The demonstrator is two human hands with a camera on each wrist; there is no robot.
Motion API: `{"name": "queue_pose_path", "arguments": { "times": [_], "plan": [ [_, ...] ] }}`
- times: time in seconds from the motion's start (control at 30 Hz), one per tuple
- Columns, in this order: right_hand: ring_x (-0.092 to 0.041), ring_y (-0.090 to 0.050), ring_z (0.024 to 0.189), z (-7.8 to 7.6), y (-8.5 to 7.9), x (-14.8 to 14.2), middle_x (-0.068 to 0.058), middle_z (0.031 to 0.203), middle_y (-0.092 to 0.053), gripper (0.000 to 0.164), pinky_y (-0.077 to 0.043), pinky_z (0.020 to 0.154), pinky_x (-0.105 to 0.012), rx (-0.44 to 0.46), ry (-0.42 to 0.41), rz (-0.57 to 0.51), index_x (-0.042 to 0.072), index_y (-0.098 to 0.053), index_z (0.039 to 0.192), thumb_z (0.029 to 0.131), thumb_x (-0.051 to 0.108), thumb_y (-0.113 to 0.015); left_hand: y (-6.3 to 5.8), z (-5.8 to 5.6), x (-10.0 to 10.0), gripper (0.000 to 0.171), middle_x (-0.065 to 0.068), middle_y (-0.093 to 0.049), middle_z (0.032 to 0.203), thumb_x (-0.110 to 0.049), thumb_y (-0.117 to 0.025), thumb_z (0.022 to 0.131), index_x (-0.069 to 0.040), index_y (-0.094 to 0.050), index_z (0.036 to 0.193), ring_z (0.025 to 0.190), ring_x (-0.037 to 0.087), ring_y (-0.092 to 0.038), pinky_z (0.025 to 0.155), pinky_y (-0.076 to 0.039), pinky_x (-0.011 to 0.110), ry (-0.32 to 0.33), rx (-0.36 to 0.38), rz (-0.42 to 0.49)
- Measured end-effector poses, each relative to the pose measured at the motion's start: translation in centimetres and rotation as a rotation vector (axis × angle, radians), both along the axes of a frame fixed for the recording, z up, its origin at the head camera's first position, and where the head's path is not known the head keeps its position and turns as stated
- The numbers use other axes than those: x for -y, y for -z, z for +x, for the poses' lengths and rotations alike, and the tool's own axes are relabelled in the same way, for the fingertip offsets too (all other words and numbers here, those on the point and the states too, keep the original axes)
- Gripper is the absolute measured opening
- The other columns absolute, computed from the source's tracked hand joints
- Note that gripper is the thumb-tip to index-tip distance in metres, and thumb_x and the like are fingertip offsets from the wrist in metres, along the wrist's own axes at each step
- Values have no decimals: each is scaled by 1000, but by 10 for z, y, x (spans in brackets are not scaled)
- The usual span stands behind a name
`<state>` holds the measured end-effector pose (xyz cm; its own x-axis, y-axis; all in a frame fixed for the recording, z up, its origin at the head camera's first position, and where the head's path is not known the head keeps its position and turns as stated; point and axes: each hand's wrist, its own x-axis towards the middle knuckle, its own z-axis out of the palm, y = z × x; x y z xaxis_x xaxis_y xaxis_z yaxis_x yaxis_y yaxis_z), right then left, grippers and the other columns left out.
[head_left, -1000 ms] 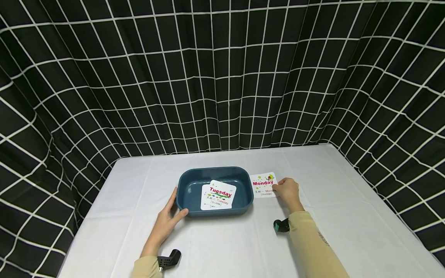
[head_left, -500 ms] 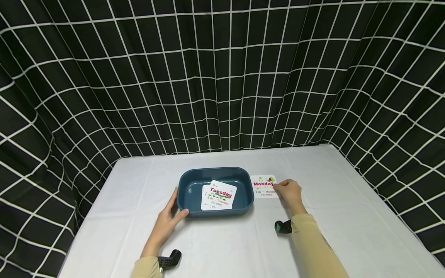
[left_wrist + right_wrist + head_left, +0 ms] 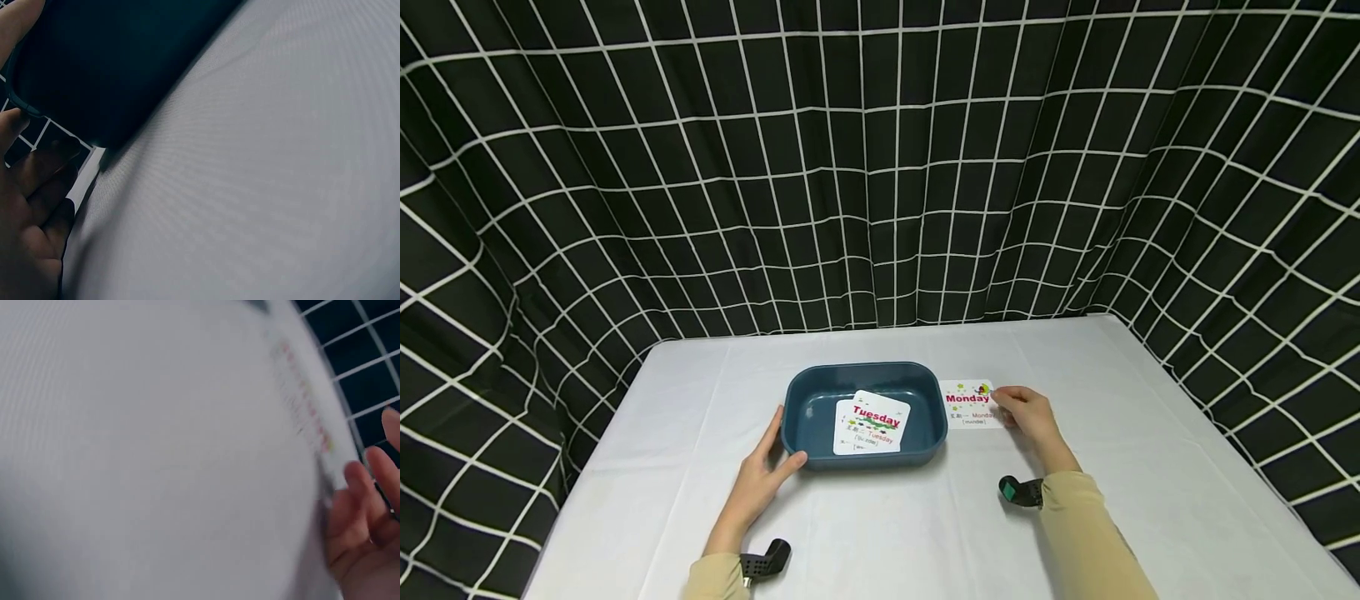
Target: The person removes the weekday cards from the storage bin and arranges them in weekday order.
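My left hand (image 3: 758, 483) holds the left front corner of a dark blue rectangular plastic basin (image 3: 863, 461), thumb at the front rim and a finger along the left side. Inside the basin lie overlapping white flashcards; the top one is a "Tuesday" card (image 3: 880, 417), which partly hides another underneath. Flat on the cloth, against the basin's right side in the head view, is a "Monday" card (image 3: 968, 403), blurred in the right wrist view. My right hand (image 3: 1028, 418) is at this card's right edge, fingertips by its upper right corner, fingers loosely bent in the right wrist view.
A white cloth covers the table (image 3: 700, 417). Black curtains (image 3: 880, 208) with a white grid stand behind and along both sides. A black wrist camera (image 3: 766, 560) sits on the left wrist and another camera (image 3: 1021, 492) on the right.
The Monday card has turned slightly and now lies straighter beside the basin. My right hand has shifted a little right, toward the card's edge. My left hand and the basin stay put.
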<state>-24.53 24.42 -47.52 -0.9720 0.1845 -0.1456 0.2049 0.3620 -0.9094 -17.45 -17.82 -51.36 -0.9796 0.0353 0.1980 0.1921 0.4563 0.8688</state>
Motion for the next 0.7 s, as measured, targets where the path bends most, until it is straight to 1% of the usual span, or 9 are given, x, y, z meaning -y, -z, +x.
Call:
{"name": "queue_pose_path", "arguments": {
  "times": [0.13, 0.27, 0.3, 0.5, 0.53, 0.7],
  "plan": [
    [-26, -56, 94, -2, -9, 8, -22, 113, -56, 47, -51, 75, -29, -28, -67, -83, -6, -51, 127, 92, 24, -59, -1, -1, 0, 79, 0, -27, 148, -34, -68, 84, -32, -21, 148, 133, 26, -28, 106, -22, 49, 4, 0, -5],
    [-28, -53, 108, -2, -21, 21, -24, 126, -49, 50, -48, 86, -29, -65, -114, -200, -7, -46, 130, 92, 22, -59, -1, -1, -1, 79, -2, -27, 148, -34, -68, 84, -34, -21, 147, 133, 24, -28, 106, -22, 48, 8, 0, 6],
    [-27, -53, 108, -1, -24, 25, -23, 127, -49, 50, -47, 87, -28, -72, -124, -227, -7, -46, 131, 92, 22, -59, -7, 1, -3, 78, 0, -27, 148, -33, -68, 84, -32, -22, 148, 133, 25, -28, 106, -21, 49, 11, 4, 10],
    [-29, -52, 112, -2, -38, 49, -23, 127, -48, 52, -45, 90, -28, -119, -186, -380, -6, -46, 130, 90, 22, -63, -5, 0, -1, 78, 0, -28, 148, -32, -68, 84, -32, -22, 147, 133, 26, -28, 107, -20, 49, 11, 11, 23],
    [-31, -51, 114, -3, -39, 52, -23, 128, -48, 52, -44, 91, -29, -122, -196, -398, -6, -46, 130, 89, 22, -63, 0, -2, 1, 78, -1, -28, 148, -34, -68, 84, -35, -22, 147, 133, 25, -28, 107, -20, 49, 9, 9, 22],
    [-31, -49, 117, -4, -46, 71, -23, 128, -48, 52, -43, 93, -29, -121, -236, -447, -6, -45, 131, 90, 20, -63, 0, 0, 1, 78, 0, -29, 147, -35, -69, 83, -36, -22, 147, 133, 25, -29, 106, -22, 48, 2, 17, 22]
  ]
}}
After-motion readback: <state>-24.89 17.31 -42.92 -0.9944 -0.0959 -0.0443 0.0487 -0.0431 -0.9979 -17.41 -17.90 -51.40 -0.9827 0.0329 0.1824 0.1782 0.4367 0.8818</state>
